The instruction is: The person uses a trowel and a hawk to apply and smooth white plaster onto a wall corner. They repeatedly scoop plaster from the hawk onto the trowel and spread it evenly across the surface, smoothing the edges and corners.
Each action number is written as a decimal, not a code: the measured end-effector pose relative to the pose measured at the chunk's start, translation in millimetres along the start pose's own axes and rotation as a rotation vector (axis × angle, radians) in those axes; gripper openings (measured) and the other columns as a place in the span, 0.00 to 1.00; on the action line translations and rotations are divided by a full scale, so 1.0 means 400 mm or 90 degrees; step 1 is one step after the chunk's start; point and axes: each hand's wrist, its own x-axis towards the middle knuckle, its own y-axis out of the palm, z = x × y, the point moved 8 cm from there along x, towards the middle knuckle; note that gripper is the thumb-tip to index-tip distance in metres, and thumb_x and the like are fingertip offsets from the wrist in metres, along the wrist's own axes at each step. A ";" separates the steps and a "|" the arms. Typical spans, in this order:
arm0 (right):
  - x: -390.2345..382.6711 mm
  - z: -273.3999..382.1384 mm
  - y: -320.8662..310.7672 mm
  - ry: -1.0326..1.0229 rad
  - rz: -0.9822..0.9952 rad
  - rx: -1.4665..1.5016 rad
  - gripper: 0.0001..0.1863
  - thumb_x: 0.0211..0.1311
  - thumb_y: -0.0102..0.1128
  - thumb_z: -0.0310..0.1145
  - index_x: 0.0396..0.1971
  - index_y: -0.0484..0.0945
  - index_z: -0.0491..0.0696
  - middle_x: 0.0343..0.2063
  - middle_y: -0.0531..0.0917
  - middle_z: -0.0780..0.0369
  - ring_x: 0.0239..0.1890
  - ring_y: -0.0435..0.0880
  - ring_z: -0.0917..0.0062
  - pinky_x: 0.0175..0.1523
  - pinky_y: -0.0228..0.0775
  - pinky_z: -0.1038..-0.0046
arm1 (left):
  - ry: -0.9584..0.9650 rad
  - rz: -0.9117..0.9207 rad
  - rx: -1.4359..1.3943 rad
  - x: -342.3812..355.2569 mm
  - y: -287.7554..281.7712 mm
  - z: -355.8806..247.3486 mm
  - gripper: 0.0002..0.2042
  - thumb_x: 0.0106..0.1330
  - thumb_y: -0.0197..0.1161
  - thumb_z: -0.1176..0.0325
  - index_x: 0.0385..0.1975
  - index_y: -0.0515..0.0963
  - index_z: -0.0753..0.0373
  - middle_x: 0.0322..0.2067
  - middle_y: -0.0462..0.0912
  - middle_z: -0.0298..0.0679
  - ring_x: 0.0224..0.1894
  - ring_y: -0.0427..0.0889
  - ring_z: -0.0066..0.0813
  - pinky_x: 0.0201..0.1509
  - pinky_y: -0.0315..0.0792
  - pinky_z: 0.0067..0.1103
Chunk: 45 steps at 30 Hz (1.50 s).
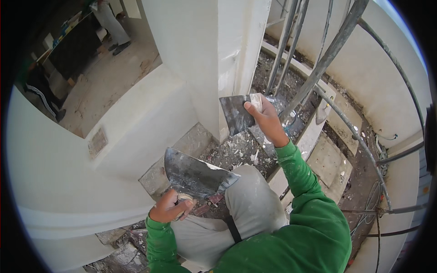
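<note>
Right hand (267, 122): fingers gripping pale edge of flat dark grey metal blade (234, 113), sticking out left of fingers. Left hand (169, 209): fingers curled round tan round knob (184, 198), maybe handle of curved dark grey scoop (191, 175) beyond fingers. Loose left grip could tip scoop.

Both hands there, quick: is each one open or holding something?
Left hand: closed on a round, pale piece, perhaps the handle of the large dark blade.
Right hand: closed, holding a flat, dark scraper.
</note>
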 end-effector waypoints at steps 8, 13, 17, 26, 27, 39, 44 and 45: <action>0.033 -0.061 0.038 0.169 -0.093 0.516 0.08 0.69 0.49 0.30 0.42 0.73 0.44 0.41 0.80 0.62 0.46 0.80 0.73 0.59 0.70 0.62 | 0.028 -0.191 -0.023 -0.022 -0.060 0.046 0.17 0.72 0.53 0.59 0.47 0.63 0.67 0.23 0.72 0.37 0.17 0.70 0.21 0.19 0.67 0.18; 0.118 0.053 0.040 0.193 -0.019 0.509 0.06 0.67 0.48 0.28 0.40 0.71 0.45 0.38 0.78 0.62 0.46 0.79 0.71 0.61 0.68 0.50 | 0.055 -0.185 -0.005 -0.004 -0.082 0.046 0.17 0.73 0.52 0.61 0.50 0.62 0.68 0.24 0.72 0.37 0.18 0.70 0.20 0.18 0.67 0.17; 0.152 0.070 0.045 0.239 0.011 0.491 0.06 0.65 0.48 0.27 0.39 0.71 0.43 0.40 0.77 0.59 0.48 0.77 0.67 0.62 0.67 0.52 | 0.088 -0.169 -0.006 0.025 -0.075 0.039 0.17 0.72 0.52 0.65 0.54 0.60 0.68 0.24 0.71 0.38 0.21 0.71 0.21 0.16 0.68 0.17; 0.194 0.088 0.045 0.276 0.024 0.488 0.11 0.66 0.49 0.29 0.45 0.70 0.42 0.44 0.76 0.55 0.48 0.76 0.63 0.62 0.67 0.56 | 0.003 -0.136 -0.042 0.050 -0.046 0.027 0.13 0.72 0.52 0.64 0.47 0.63 0.67 0.24 0.72 0.37 0.18 0.70 0.20 0.18 0.67 0.17; 0.194 0.094 0.055 0.300 0.007 0.477 0.10 0.65 0.50 0.29 0.44 0.70 0.42 0.44 0.75 0.56 0.48 0.76 0.64 0.62 0.68 0.56 | -0.011 -0.136 -0.070 0.058 -0.046 0.033 0.13 0.72 0.52 0.64 0.47 0.63 0.67 0.24 0.72 0.37 0.19 0.71 0.21 0.18 0.68 0.18; 0.240 0.134 0.061 0.524 -0.074 0.560 0.05 0.58 0.53 0.19 0.33 0.71 0.43 0.38 0.76 0.60 0.43 0.75 0.65 0.63 0.67 0.48 | -0.271 -0.226 -0.182 -0.061 0.079 -0.202 0.13 0.71 0.54 0.63 0.33 0.62 0.65 0.21 0.71 0.38 0.15 0.70 0.22 0.17 0.67 0.19; 0.289 0.199 0.055 0.555 -0.081 0.570 0.04 0.57 0.54 0.19 0.29 0.73 0.45 0.35 0.75 0.61 0.44 0.74 0.67 0.63 0.68 0.49 | -0.279 -0.307 -0.255 -0.111 0.130 -0.392 0.14 0.71 0.54 0.62 0.31 0.62 0.66 0.19 0.70 0.39 0.14 0.70 0.24 0.17 0.66 0.20; 0.297 0.210 0.054 0.558 -0.086 0.565 0.04 0.57 0.54 0.19 0.28 0.73 0.45 0.34 0.75 0.62 0.44 0.74 0.67 0.63 0.68 0.49 | -0.286 -0.315 -0.270 -0.119 0.141 -0.422 0.14 0.72 0.54 0.63 0.32 0.62 0.66 0.19 0.70 0.39 0.14 0.70 0.24 0.17 0.66 0.20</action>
